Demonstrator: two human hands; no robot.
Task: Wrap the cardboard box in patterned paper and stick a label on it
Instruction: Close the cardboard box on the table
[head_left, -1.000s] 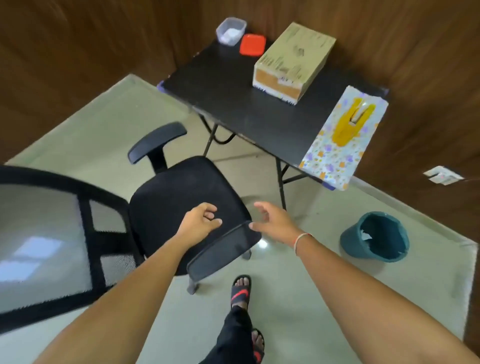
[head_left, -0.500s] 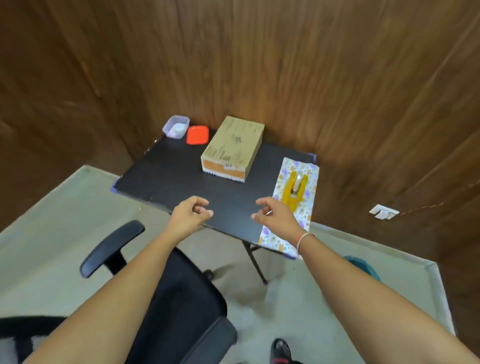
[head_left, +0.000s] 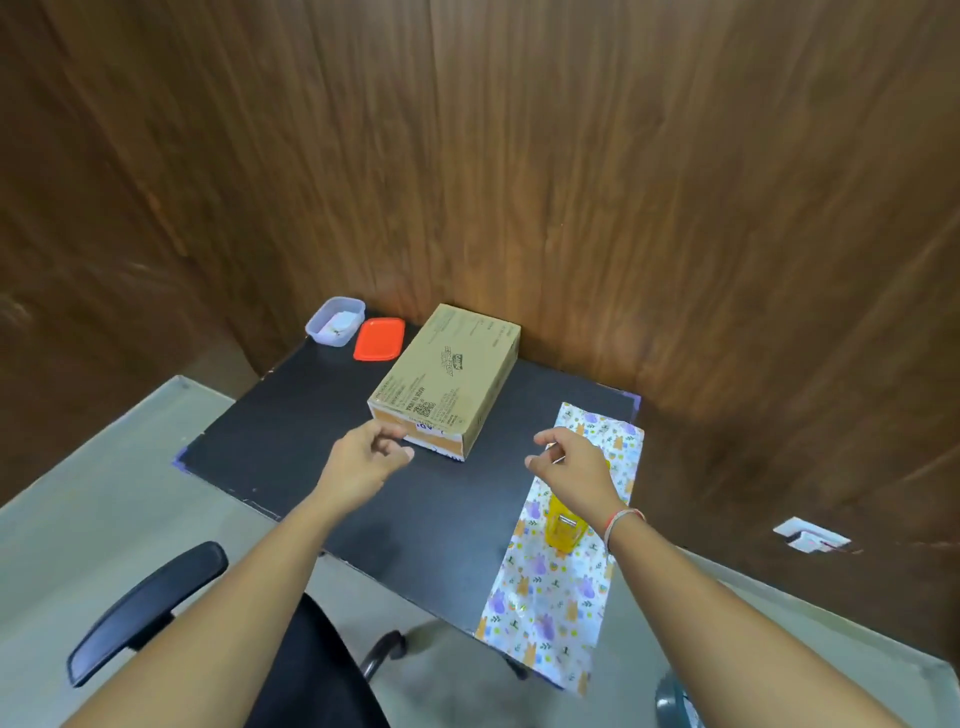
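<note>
Black table (head_left: 291, 436), cardboard box (head_left: 447, 376) beyond hands

A cardboard box (head_left: 447, 379) is lying flat on a black table (head_left: 311, 431) set against a wood-panelled wall (head_left: 519, 156). The left hand (head_left: 363, 460) is hovering just before the box's near end, fingers loosely curled and holding nothing; the right hand (head_left: 574, 467) is hanging likewise above the patterned paper (head_left: 556, 587), which is overhanging the table's near edge. A yellow tape dispenser (head_left: 563, 530) is sitting on the paper (partly hidden by the wrist). A clear tub (head_left: 335, 320) and red lid (head_left: 379, 339) are resting at the far corner.
</note>
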